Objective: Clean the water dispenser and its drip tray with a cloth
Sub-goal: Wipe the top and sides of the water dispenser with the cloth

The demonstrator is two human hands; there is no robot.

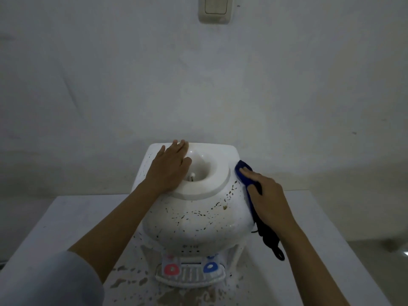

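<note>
A white tabletop water dispenser (pixel 194 219) stands in front of me, its rounded top speckled with dark spots. My left hand (pixel 169 167) lies flat with straight fingers on the left side of the bottle collar (pixel 212 184). My right hand (pixel 268 196) presses a dark blue cloth (pixel 244 173) against the dispenser's upper right side; the cloth's tail and loop hang down past my wrist. Whether the fingers curl round the cloth is unclear. Low at the front sit the red tap (pixel 171 269), the blue tap (pixel 210 266) and the slotted drip tray (pixel 189 278).
The dispenser stands on a white table (pixel 66 217) with brownish stains (pixel 132 281) around its base. A pale wall rises close behind, with a light switch (pixel 215 9) high up. The table's right edge drops to the floor at lower right.
</note>
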